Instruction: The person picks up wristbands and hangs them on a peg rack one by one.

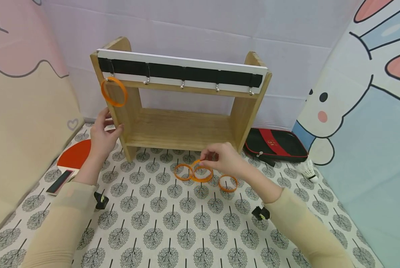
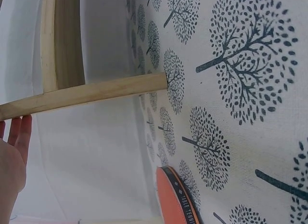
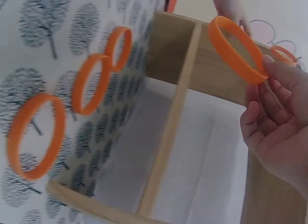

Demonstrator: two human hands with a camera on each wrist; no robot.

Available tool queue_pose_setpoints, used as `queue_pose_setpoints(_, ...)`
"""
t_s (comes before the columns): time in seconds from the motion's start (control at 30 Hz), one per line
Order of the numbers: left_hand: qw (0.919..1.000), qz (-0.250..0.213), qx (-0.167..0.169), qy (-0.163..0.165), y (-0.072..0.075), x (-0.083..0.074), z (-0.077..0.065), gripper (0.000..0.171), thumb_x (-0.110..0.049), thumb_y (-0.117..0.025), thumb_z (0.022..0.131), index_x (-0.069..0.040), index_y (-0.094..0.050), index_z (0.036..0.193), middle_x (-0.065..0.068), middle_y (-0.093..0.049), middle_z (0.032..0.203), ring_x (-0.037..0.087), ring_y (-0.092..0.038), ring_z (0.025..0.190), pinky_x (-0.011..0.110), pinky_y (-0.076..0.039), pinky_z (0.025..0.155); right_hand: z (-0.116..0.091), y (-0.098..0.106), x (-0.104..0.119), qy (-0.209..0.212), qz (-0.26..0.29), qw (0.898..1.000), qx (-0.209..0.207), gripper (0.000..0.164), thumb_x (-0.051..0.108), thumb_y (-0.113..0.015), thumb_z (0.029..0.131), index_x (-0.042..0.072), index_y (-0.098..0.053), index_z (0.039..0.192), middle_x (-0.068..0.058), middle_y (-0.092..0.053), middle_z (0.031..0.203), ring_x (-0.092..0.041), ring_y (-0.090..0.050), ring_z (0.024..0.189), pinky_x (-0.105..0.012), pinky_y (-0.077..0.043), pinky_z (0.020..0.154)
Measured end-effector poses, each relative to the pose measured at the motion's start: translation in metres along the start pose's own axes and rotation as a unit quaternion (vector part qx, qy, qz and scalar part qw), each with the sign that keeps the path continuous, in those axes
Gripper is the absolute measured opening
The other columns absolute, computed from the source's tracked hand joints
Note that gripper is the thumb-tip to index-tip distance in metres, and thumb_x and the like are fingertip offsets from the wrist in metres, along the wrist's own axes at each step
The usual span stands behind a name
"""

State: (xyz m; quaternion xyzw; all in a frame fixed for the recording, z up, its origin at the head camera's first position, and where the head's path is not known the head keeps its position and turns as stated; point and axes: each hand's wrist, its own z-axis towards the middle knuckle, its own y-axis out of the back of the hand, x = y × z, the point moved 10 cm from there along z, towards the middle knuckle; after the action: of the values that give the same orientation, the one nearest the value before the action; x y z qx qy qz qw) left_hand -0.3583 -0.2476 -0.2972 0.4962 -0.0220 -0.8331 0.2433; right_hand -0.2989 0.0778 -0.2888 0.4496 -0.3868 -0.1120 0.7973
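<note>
An orange ring (image 3: 226, 53) is pinched between the thumb and fingers of my right hand (image 1: 224, 160), in front of the wooden rack's lower shelf (image 1: 176, 128). Below that hand, three more orange rings lie on the cloth: a left one (image 1: 184, 179), a middle one (image 1: 203, 179) and a right one (image 1: 228, 190). Another orange ring (image 1: 124, 93) hangs from the leftmost hook on the rack's front strip (image 1: 200, 77). My left hand (image 1: 104, 136) touches the outside of the rack's left side panel (image 2: 96, 94) with its fingertips.
Several metal hooks line the black strip, including a bare one (image 1: 182, 85). On the left lies a red table tennis paddle (image 1: 74, 154). A black and red case (image 1: 275, 145) and a shuttlecock (image 1: 307, 170) lie at right. Printed cloth walls stand around the table.
</note>
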Motion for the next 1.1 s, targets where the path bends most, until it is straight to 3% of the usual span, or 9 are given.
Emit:
queue_pose_setpoints(0.3, 1.0000, 0.005, -0.001, 0.001, -0.001, 0.000, 0.000, 0.061, -0.005, -0.061, 0.085, -0.019, -0.043, 0.141, 0.013, -0.052, 0.122, 0.006, -0.052, 0.096, 0.005, -0.049, 0.074, 0.020, 0.034, 0.037, 0.065, 0.007, 0.997, -0.046, 0.010, 0.019, -0.075, 0.081, 0.014, -0.066, 0.082, 0.007, -0.061, 0.076, -0.008, -0.050, 0.067, -0.021, -0.043, 0.052)
queue_pose_setpoints(0.6, 1.0000, 0.006, -0.004, -0.005, -0.001, 0.003, 0.001, 0.060, -0.005, -0.061, 0.084, -0.017, -0.043, 0.140, 0.014, -0.053, 0.121, 0.003, -0.052, 0.095, 0.005, -0.050, 0.073, 0.039, 0.062, 0.068, 0.120, 0.038, 0.987, -0.095, 0.009, 0.015, -0.074, 0.081, 0.011, -0.067, 0.083, 0.004, -0.061, 0.076, -0.010, -0.048, 0.067, -0.021, -0.038, 0.050)
queue_pose_setpoints(0.87, 0.9999, 0.013, 0.002, -0.001, -0.001, 0.005, 0.002, 0.061, -0.006, -0.061, 0.085, -0.019, -0.042, 0.142, 0.013, -0.052, 0.124, 0.004, -0.051, 0.096, 0.004, -0.049, 0.074, 0.058, 0.077, 0.090, 0.145, 0.073, 0.980, -0.117, 0.008, 0.015, -0.075, 0.080, 0.011, -0.068, 0.084, 0.004, -0.062, 0.079, -0.010, -0.050, 0.071, -0.021, -0.042, 0.054)
queue_pose_setpoints(1.1, 0.9998, 0.021, 0.003, 0.003, -0.002, 0.012, 0.004, 0.062, -0.007, -0.061, 0.086, -0.021, -0.041, 0.142, 0.012, -0.051, 0.126, 0.005, -0.050, 0.097, 0.004, -0.048, 0.074, 0.070, 0.089, 0.121, 0.128, 0.074, 0.981, -0.124, 0.006, 0.007, -0.073, 0.081, 0.004, -0.069, 0.085, -0.002, -0.065, 0.083, -0.010, -0.052, 0.073, -0.025, -0.048, 0.058)
